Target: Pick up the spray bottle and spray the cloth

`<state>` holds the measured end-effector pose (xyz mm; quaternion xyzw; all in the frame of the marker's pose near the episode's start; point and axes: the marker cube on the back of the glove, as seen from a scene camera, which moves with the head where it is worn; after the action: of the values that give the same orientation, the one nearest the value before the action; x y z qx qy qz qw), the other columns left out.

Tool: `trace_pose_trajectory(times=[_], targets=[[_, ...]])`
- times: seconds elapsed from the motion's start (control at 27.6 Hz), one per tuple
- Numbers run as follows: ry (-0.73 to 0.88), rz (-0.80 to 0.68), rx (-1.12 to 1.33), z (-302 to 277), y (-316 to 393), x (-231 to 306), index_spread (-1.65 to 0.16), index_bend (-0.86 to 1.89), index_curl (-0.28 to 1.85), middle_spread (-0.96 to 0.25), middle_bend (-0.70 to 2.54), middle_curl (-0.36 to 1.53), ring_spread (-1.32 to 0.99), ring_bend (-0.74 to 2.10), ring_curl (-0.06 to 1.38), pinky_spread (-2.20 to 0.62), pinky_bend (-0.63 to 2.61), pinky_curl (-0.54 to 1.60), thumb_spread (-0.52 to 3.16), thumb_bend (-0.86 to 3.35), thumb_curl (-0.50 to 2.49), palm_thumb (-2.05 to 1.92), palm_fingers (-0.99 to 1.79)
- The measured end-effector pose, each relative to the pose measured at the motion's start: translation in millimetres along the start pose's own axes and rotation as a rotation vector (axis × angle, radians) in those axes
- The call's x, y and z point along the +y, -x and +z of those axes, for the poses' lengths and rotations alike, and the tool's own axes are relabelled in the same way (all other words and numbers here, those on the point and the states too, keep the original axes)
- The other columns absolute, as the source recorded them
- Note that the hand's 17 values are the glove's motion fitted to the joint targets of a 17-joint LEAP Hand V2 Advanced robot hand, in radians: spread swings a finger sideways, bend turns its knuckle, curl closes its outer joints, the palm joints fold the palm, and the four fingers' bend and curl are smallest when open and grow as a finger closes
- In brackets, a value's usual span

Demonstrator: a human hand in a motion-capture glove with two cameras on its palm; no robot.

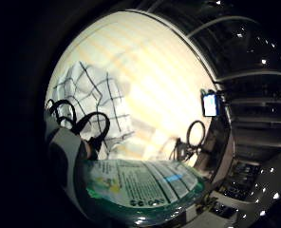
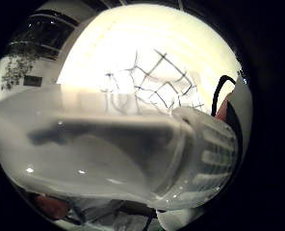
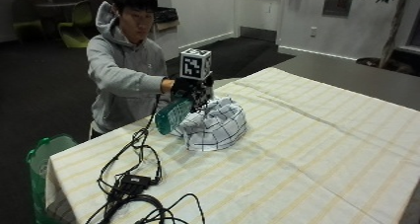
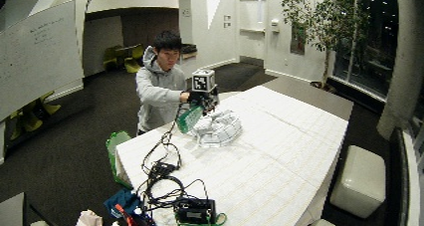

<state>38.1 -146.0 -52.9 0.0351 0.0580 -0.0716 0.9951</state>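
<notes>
Green spray bottle (image 3: 172, 116) (one) tilted, held in gloved right hand (image 3: 188, 88) grip above one checked cloth (image 3: 213, 125).

Spray bottle (image 3: 172, 116) nozzle hidden behind glove.

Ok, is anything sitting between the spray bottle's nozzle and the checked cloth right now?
Nothing shows there. In the outside view the right hand holds the spray bottle tilted over the checked cloth, with open air between them.
</notes>
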Motion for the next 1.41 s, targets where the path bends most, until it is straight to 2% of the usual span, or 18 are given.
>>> trace_pose_trajectory(times=[0.22,0.58,0.98,1.19,1.41], targets=[[0.039,-0.019,-0.015,13,15,7,-0.14,0.39,0.50,-0.11,0.65,0.52,-0.18,0.68,0.46,-0.30,0.41,0.37,0.20,-0.03,0.68,0.97,1.41],[-0.027,0.025,0.026,-29,11,11,-0.14,0.38,0.51,-0.10,0.66,0.52,-0.18,0.68,0.46,-0.30,0.40,0.37,0.20,-0.03,0.70,0.97,1.41],[0.033,-0.020,-0.051,16,20,7,-0.14,0.38,0.52,-0.10,0.66,0.52,-0.17,0.68,0.46,-0.30,0.40,0.38,0.20,-0.04,0.72,0.97,1.41],[-0.069,-0.006,-0.151,-24,40,1,-0.14,0.38,0.53,-0.10,0.66,0.52,-0.17,0.67,0.46,-0.30,0.40,0.38,0.19,-0.04,0.72,0.96,1.41],[-0.280,0.004,-0.531,-85,78,-19,-0.14,0.38,0.53,-0.10,0.66,0.51,-0.17,0.67,0.46,-0.30,0.40,0.38,0.18,-0.03,0.73,0.97,1.41]])
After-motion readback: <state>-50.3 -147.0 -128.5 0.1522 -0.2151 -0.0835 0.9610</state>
